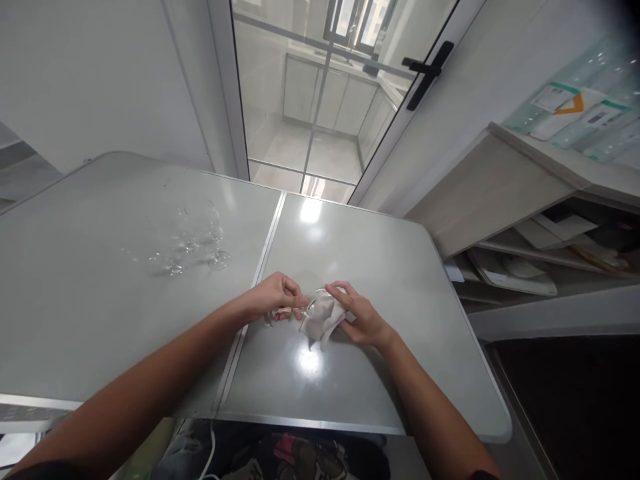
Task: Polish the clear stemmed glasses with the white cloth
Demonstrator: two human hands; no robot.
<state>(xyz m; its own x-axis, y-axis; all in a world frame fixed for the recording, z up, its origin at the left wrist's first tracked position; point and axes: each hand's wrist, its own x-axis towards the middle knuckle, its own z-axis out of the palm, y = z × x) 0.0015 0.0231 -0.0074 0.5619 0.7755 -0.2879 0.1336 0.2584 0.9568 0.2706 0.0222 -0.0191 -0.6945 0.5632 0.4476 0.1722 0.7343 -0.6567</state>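
Two bare hands work over one pale grey tabletop (pixel 390 260), whose two panels meet along a single metal strip (pixel 270 233). One stemmed glass (pixel 269 319) lies tilted sideways between them, its foot toward the left; whether it touches the tabletop I cannot tell. The left hand (pixel 281 297) grips its stem with bent fingers, while the right hand (pixel 359 315) grasps one white cloth (pixel 320 320) wrapped around the bowl, thumb and fingers on either side. On the left panel, well apart from the hands, stands a cluster of clear stemmed glasses (pixel 219 260); at least two show, though their transparency blurs the exact count. Beyond the table is one glazed door with one black handle (pixel 429 73). At right, several clear plastic bottles (pixel 590 123) lie on one shelf unit (pixel 500 177).
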